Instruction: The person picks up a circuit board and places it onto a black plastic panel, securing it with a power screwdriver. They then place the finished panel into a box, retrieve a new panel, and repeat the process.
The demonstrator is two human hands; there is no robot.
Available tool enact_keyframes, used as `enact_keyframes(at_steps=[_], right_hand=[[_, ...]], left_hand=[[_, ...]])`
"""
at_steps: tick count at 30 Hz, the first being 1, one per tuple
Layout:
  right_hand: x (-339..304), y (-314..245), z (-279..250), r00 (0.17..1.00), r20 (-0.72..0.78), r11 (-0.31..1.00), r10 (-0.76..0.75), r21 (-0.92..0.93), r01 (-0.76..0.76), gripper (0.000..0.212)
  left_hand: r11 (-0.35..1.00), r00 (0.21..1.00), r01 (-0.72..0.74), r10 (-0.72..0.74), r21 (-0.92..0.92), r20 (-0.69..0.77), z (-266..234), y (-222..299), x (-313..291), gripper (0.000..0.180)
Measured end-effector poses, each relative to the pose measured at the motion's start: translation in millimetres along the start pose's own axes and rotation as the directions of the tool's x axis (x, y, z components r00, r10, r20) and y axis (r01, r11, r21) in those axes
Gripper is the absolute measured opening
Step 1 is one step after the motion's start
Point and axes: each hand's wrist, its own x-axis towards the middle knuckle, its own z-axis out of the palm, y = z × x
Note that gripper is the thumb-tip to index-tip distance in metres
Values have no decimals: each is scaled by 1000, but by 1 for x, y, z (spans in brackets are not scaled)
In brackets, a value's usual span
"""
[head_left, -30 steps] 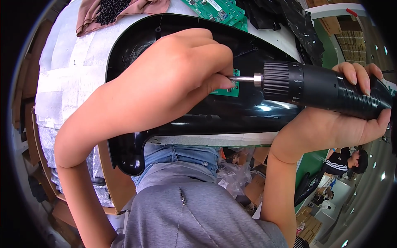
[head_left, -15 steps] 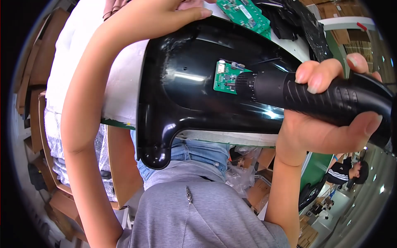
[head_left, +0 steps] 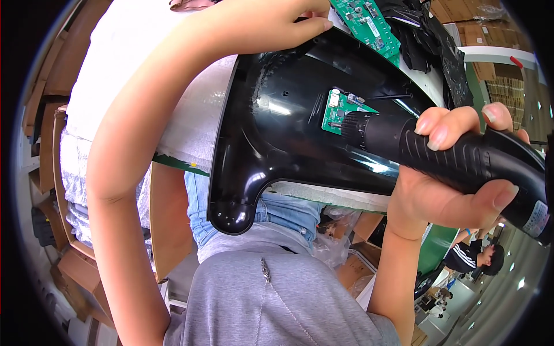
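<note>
A glossy black plastic shell (head_left: 300, 155) lies across the padded table with its hollow side up. My left hand (head_left: 297, 24) grips its far edge, the thumb along the rim and the other fingers partly hidden. Wrapped around a black electric screwdriver (head_left: 456, 147), my right hand (head_left: 433, 193) keeps the tool tilted, with its nose over a small green circuit board (head_left: 333, 109) inside the shell. The bit comes down at the board's near part; whether a screw sits under it, I cannot tell.
Beyond the shell's far edge lie larger green circuit boards (head_left: 369, 29) and crumpled black plastic bags (head_left: 424, 46). White padding (head_left: 193, 121) covers the table. An open carton (head_left: 170, 219) with wrapped items stands at the left. Another person (head_left: 473, 256) is off to the right.
The shell, the small board and my left hand have shifted rightward in the picture. The screwdriver's nose stays at the board, and its rear end now sits lower.
</note>
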Motion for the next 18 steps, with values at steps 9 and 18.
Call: enact_keyframes(at_steps=[9,18], right_hand=[[4,3,12,997,73,999,38,4,-39,42],[1,5,25,997,-80,995,-4,-102,-4,41]], left_hand=[[961,945,259,-273,96,182,0,1,3,14],[940,907,278,-324,195,269,-8,6,4,17]])
